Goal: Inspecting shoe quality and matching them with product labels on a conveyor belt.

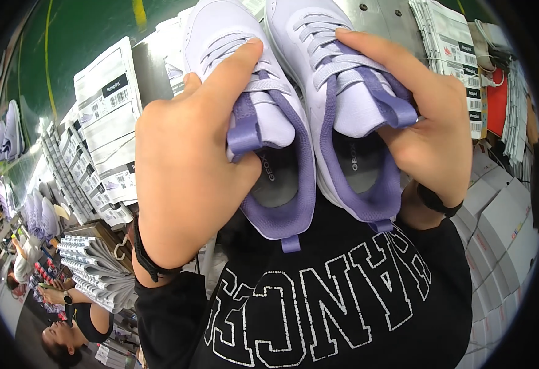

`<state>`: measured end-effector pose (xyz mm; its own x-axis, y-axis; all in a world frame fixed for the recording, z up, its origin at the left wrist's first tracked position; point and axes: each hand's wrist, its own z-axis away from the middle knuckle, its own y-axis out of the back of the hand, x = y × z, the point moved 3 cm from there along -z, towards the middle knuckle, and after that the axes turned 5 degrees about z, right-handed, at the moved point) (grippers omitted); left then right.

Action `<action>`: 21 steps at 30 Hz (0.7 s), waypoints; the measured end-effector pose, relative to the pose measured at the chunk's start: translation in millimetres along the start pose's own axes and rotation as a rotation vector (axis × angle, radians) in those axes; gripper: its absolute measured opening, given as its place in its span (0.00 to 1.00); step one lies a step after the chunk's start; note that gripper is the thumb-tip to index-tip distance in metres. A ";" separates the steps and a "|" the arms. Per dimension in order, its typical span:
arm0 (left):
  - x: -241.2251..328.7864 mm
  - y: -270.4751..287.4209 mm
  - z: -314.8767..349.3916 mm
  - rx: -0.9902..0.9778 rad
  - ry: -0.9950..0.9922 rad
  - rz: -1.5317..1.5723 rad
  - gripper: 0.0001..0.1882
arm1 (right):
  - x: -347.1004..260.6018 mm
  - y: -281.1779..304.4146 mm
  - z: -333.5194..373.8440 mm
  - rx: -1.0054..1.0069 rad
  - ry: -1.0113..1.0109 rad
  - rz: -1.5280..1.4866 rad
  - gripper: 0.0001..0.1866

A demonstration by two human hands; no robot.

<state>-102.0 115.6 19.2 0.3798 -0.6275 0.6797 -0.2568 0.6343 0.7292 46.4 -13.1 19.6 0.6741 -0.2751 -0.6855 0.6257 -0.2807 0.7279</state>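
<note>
garment: i wear a black top (337, 246). across the chest runs large block lettering (334, 307), drawn in thin white outline with black inside; the outline looks speckled and rough-edged. left side: my left hand (186, 166) is bare, a narrow black left wristband (153, 261) circling the wrist. right side: my right hand (438, 117) is likewise bare, with a dark right wristband (436, 202). black fabric shows below both wrists; sleeve hems cannot be made out clearly.
</note>
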 end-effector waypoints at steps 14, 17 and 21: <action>-36.1 -42.0 69.9 0.279 0.140 0.409 0.43 | 43.4 -12.9 70.6 0.197 -0.436 -0.615 0.32; -23.5 -38.4 66.7 0.259 0.202 0.418 0.41 | 46.6 -1.6 78.5 0.312 -0.472 -0.819 0.30; -19.5 -37.0 62.5 0.249 0.205 0.411 0.41 | 37.7 19.6 72.2 0.196 -0.458 -0.682 0.30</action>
<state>-155.5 76.2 -16.0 0.3628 -0.2322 0.9025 -0.6153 0.6676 0.4191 55.8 -95.3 6.8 -0.0789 -0.3216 -0.9436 0.7296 -0.6636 0.1652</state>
